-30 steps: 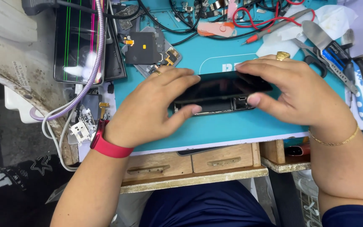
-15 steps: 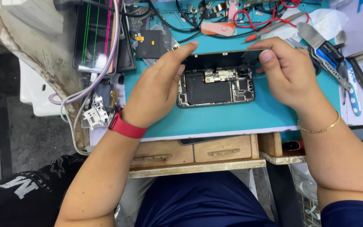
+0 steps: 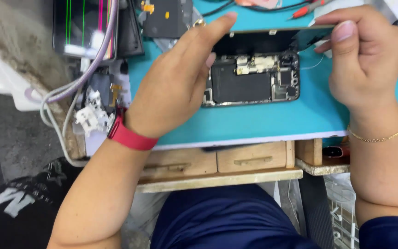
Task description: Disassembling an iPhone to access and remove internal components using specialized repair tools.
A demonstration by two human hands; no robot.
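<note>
Head view: the left hand (image 3: 176,87) covers the left end of the opened phone body (image 3: 254,78), which lies on the teal mat (image 3: 254,122). The lifted screen panel (image 3: 272,31) shows only as a thin edge above the body. Left fingers pinch that edge at its left end; the right hand (image 3: 365,60), fingers curled, pinches its right end. The upper mat clutter is cut off.

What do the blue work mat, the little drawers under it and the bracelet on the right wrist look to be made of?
Mat: probably rubber or silicone, matte, smooth, even teal.
Drawers: bare wood; pale, visible grain, worn edges.
Bracelet: gold-coloured metal, thin shiny chain; real gold cannot be told.
</note>
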